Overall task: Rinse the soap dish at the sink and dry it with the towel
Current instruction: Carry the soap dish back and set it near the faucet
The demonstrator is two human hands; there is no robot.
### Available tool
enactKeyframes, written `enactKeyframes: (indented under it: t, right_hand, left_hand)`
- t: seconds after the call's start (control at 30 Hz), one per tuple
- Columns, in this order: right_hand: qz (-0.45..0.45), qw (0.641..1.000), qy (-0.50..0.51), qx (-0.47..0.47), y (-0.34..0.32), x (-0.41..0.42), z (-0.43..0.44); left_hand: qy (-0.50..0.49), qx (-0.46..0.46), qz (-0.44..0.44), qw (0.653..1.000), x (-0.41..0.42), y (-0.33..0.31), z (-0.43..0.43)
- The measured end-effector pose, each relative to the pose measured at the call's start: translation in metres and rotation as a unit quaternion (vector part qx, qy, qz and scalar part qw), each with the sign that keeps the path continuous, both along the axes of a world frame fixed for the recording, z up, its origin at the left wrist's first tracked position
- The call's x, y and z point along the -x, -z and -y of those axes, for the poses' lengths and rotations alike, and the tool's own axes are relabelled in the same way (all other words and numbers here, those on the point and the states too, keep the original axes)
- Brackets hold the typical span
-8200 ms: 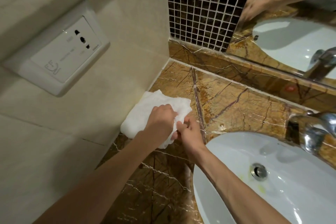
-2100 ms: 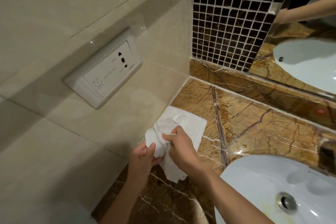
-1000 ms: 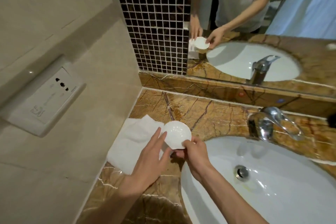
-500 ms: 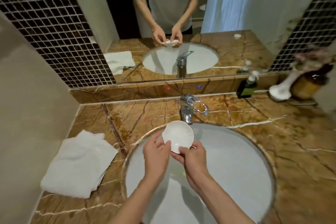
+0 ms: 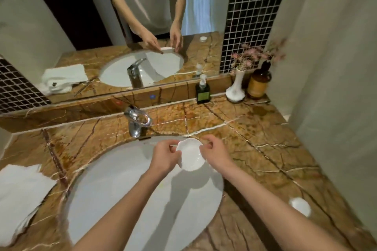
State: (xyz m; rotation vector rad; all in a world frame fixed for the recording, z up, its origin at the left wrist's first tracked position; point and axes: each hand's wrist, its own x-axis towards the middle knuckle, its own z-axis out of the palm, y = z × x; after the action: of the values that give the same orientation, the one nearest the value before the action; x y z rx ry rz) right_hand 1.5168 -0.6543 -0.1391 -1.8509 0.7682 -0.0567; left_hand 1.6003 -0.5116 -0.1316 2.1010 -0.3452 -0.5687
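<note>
**Dish held in both hands over the sink's right rim**

The dish (image 5: 190,157), white with a scalloped edge, sits at the centre of the frame, over the upper right part of the sink (image 5: 122,199), close to where the basin meets the counter (image 5: 265,149). It tilts slightly, hollow side up, with a gleam near its lower edge. The left hand (image 5: 164,158) grips its left edge, fingers curled around the rim. The right hand (image 5: 214,152) pinches the right edge, thumb and fingers closed on it. Both forearms reach up from the bottom of the frame.

Just above the hands, the chrome tap (image 5: 137,120) stands at the back of the sink; no water is visible at its spout. The towel (image 5: 18,195), white and rumpled, lies on the counter at the lower left of the frame, well apart from the dish. A small white round thing (image 5: 299,206) lies on the counter at the lower right; what it is cannot be told.

Along the back of the counter, upper right, stand a dark pump bottle (image 5: 203,91), a white vase (image 5: 236,87) with pinkish flowers, and an amber jar (image 5: 259,83) beside it. The mirror (image 5: 61,26) fills the upper frame and reflects the sink, tap, towel, and both hands on the dish. Dark mosaic tile (image 5: 248,16) borders it on the right.
</note>
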Motion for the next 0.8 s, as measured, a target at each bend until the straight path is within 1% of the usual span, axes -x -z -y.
enactKeyframes:
  t: [0.13,0.2,0.3,0.4,0.5,0.6,0.7,0.8]
  right_hand:
    - [-0.019,0.994,-0.079,0.073,-0.004,-0.004,0.026]
    - [-0.033,0.991,-0.086,0.094,0.0,-0.01,0.031]
    - [-0.058,0.996,-0.052,0.047,0.004,-0.02,0.035]
    - [-0.062,0.998,-0.015,0.006,0.008,-0.036,0.039]
    - [-0.073,0.997,0.03,-0.018,0.016,-0.052,0.043]
    - [-0.084,0.995,0.045,-0.024,0.021,-0.068,0.048]
    - [-0.084,0.996,0.034,-0.027,0.026,-0.086,0.057]
    - [-0.089,0.996,0.004,-0.012,0.033,-0.102,0.067]
  left_hand:
    - [0.037,-0.006,0.017,0.999,-0.007,0.004,0.024]
    - [0.036,-0.014,0.034,0.999,-0.014,0.007,0.033]
    - [-0.018,0.015,0.02,1.0,-0.023,0.011,0.039]
    - [-0.08,0.036,-0.002,0.996,-0.03,0.014,0.042]
    - [-0.14,0.057,-0.11,0.982,-0.037,0.022,0.042]
    - [-0.158,0.067,-0.154,0.973,-0.046,0.033,0.045]
    - [-0.181,0.075,-0.167,0.966,-0.057,0.041,0.054]
    - [-0.194,0.045,-0.147,0.969,-0.073,0.046,0.067]
